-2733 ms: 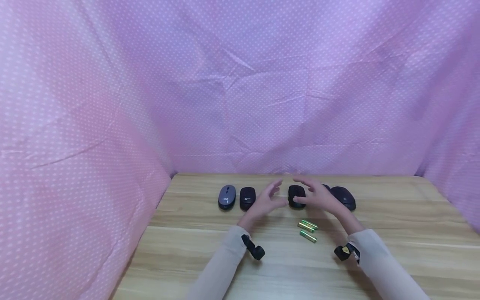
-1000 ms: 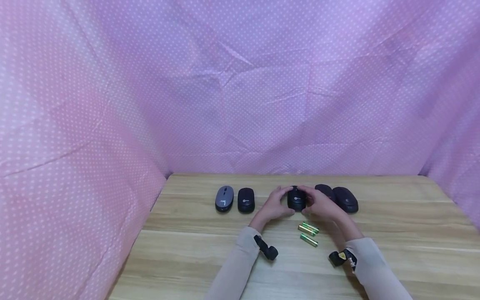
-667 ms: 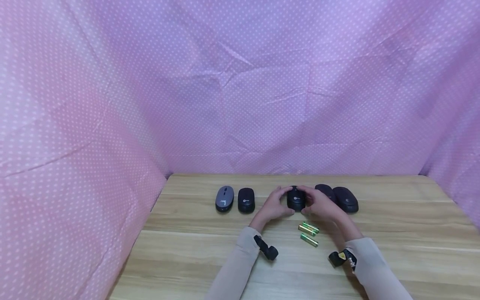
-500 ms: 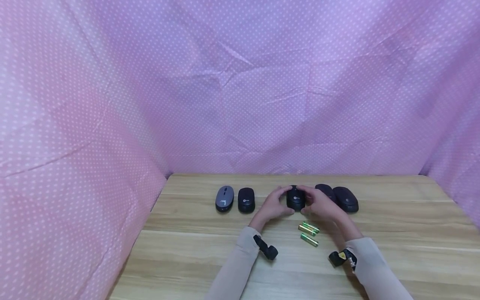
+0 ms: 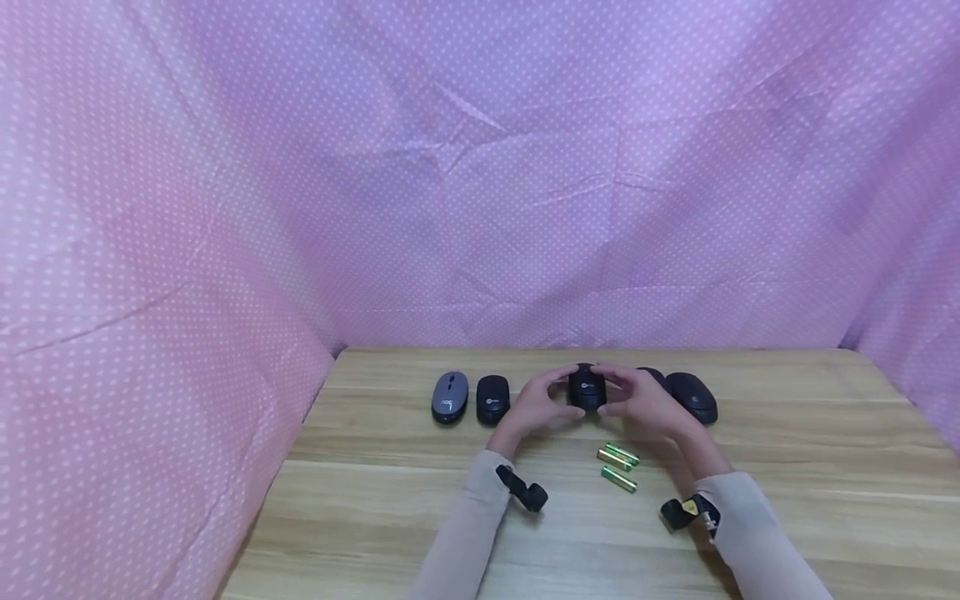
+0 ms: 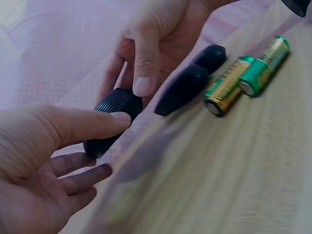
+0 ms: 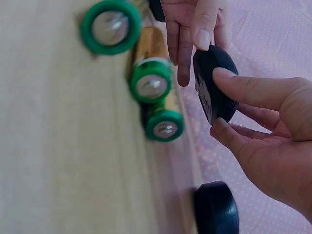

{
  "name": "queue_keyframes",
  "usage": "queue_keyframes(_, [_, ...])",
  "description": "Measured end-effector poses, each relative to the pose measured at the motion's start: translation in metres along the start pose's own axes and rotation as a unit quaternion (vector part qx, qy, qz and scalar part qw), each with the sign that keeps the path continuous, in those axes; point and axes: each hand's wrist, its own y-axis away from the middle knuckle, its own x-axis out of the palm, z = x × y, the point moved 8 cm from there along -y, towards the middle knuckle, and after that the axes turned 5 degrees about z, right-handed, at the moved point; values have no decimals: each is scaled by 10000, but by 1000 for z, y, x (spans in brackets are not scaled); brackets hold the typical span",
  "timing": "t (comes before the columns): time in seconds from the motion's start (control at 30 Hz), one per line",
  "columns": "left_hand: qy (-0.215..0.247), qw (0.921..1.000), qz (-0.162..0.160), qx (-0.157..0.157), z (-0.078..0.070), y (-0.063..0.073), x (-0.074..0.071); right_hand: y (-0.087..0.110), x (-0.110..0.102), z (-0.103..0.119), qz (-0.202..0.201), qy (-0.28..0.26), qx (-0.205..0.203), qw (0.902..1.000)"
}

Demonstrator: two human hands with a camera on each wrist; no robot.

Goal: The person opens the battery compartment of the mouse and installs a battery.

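Note:
Between both hands is a black computer mouse [image 5: 587, 388], raised off the wooden table, with its shadow below it in the left wrist view. My left hand [image 5: 536, 406] pinches its left side, thumb on the ribbed near end [image 6: 119, 103]. From the other side my right hand [image 5: 647, 402] grips it with thumb and fingers, as the right wrist view shows. Just in front of the hands lie three green-and-gold batteries [image 5: 618, 480], two of them side by side. The mouse's underside is mostly hidden, though part of it shows in the right wrist view [image 7: 204, 95].
To the left stand a grey mouse [image 5: 450, 397] and a black mouse [image 5: 492, 400]. Behind the right hand are two more dark mice, one partly covered [image 5: 657, 378] and one in full sight [image 5: 693, 397]. A pink dotted cloth [image 5: 480, 208] hangs behind the wooden table [image 5: 360, 517].
Both hands came in from either side and took hold of the middle black mouse. Since half a second ago they have lifted it, slightly leftward. The batteries and other mice stayed in place.

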Motion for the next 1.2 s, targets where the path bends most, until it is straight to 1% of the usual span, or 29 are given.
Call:
queue_keyframes(0.1, [292, 9993, 150, 154, -8, 2, -5, 1, -2, 6, 0, -418, -74, 9991])
queue_keyframes(0.2, [513, 9978, 266, 315, -17, 4, -11, 1, -4, 13, -74, -944, -61, 9955])
queue_keyframes(0.27, [565, 9968, 274, 502, -24, 6, -16, 2, -5, 18, -179, -1106, -64, 9937])
queue_keyframes(0.33, [428, 9964, 193, 700, -32, 8, -22, 2, -5, 25, -347, -1198, -81, 9922])
queue_keyframes(0.37, [351, 9959, 149, 824, -36, 9, -25, 2, -6, 29, -445, -1208, -101, 9916])
queue_keyframes(0.43, [132, 9949, 44, 1002, -43, 12, -30, 3, -8, 37, -693, -1040, -142, 9921])
queue_keyframes(0.53, [-167, 9937, -63, 1107, -52, 15, -35, 3, -10, 50, -1072, -734, -266, 9912])
queue_keyframes(0.63, [-341, 9942, -167, 1007, -57, 19, -40, 3, -12, 60, -1401, -454, -356, 9885])
queue_keyframes(0.77, [-322, 9950, -358, 872, -61, 23, -47, -1, -11, 68, -1688, -253, -443, 9843])
queue_keyframes(0.83, [-175, 9953, -407, 864, -63, 24, -50, -4, -11, 71, -1787, -260, -445, 9825])
queue_keyframes(0.97, [494, 9947, -364, 829, -64, 24, -52, -10, -10, 74, -1786, -453, -431, 9819])
queue_keyframes(1.07, [1017, 9916, -244, 764, -63, 23, -53, -13, -9, 75, -1672, -606, -412, 9832])
queue_keyframes(1.2, [1443, 9870, -17, 706, -60, 21, -52, -12, -8, 75, -1587, -795, -453, 9831])
